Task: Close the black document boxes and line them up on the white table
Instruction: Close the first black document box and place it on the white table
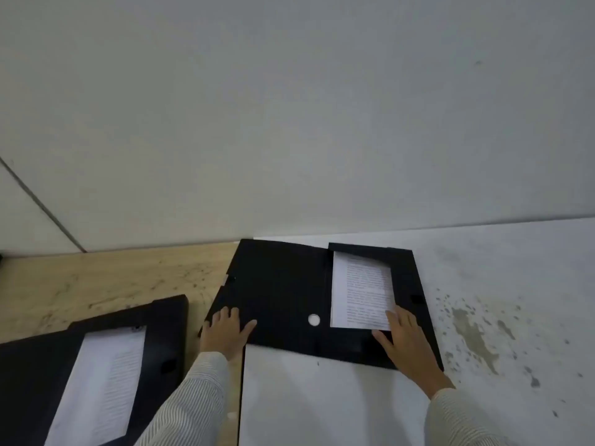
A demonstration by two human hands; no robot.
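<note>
An open black document box (283, 284) lies flat across the seam between the wooden surface and the white table (322, 400). Its lid spreads to the left, with a round hole near the fold. Printed paper (362, 291) lies in its right half. My left hand (225, 329) grips the lid's near left corner, fingers over the edge. My right hand (405, 342) presses flat on the box's near right part, fingertips touching the paper. A second open black box (29, 381), also with paper (103, 384) inside, lies at the lower left on the wood.
A pale wooden surface (112, 278) adjoins the white table on the left. A white wall (289, 107) rises right behind both. Grey stains (476, 333) mark the white table to the right of the box.
</note>
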